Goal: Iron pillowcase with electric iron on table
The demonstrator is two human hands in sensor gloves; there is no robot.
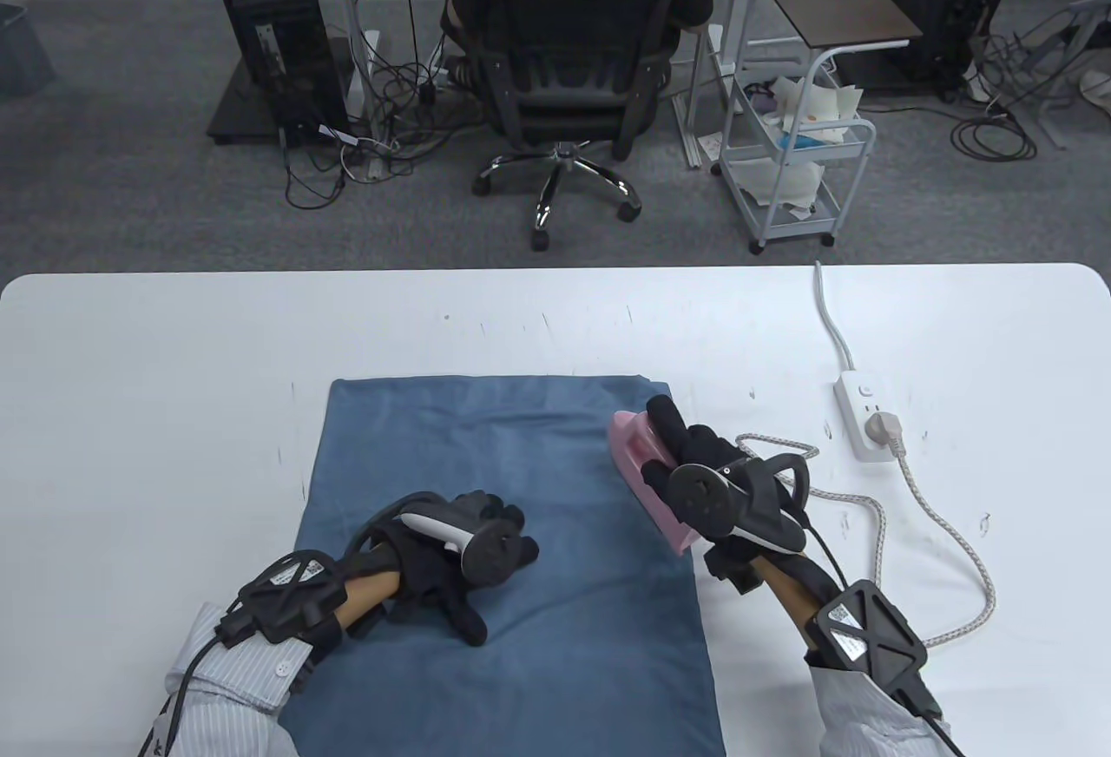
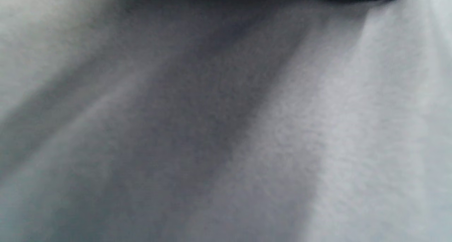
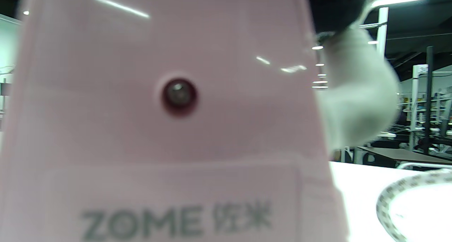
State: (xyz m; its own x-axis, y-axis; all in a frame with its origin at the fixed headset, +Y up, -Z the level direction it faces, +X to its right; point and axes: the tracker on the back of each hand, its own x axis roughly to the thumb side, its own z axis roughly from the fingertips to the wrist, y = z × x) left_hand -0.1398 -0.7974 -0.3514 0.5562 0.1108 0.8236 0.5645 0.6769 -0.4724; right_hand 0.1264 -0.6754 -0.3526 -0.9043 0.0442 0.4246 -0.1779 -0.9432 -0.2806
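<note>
A blue pillowcase (image 1: 503,549) is spread flat on the white table (image 1: 156,410), reaching from the table's middle down to the near edge; the left hand (image 1: 460,553) is laid on its left-centre part, palm down, the fingers stretched out over the cloth and nothing gripped; in the left wrist view only blurred grey fabric (image 2: 226,129) is seen at very close range. A pink electric iron (image 1: 647,479) is set on the pillowcase's right edge, its tip pointing away toward the far side; its handle is gripped by the right hand (image 1: 707,488), the gloved fingers wrapped around it. In the right wrist view the iron's pink rear face (image 3: 169,111) fills most of the picture, with a small round dark lamp and the printed word ZOME. A braided cord (image 1: 946,531) runs from the iron's rear in a loop across the table to a white power strip (image 1: 859,418), where a plug is seated; the strip lies well right of the pillowcase.
</note>
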